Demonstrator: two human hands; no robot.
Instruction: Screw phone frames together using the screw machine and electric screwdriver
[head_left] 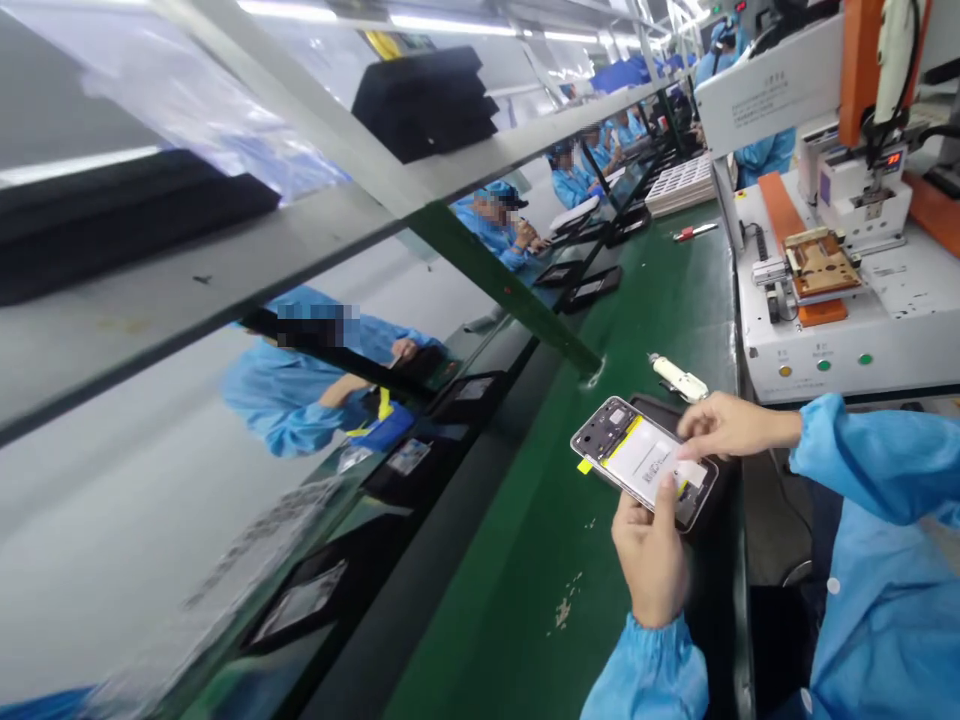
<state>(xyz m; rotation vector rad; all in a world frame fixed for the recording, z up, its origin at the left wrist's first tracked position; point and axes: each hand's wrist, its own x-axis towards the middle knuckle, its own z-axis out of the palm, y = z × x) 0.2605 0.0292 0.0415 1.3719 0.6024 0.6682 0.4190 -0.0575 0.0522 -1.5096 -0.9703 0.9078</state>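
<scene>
Phone frame (643, 462), open-backed with a white battery already seated in it, is held just above the green belt (540, 560), in front of the white machine (847, 300). The left hand (651, 560) grips its near end, thumb laid over the edge onto the battery, fingers closed beneath. The right hand (724, 425) comes in from the machine side, fingertips pinched on the far edge of the battery, apparently pressing or peeling something there; what exactly they pinch is too small to tell. A yellow tab (584, 466) sticks out at the frame's side away from the machine. Judging by this, the battery is in place and the fitting is being finished; the back is not yet covered. A white tool (679, 379) lies on the belt between frame and machine.
</scene>
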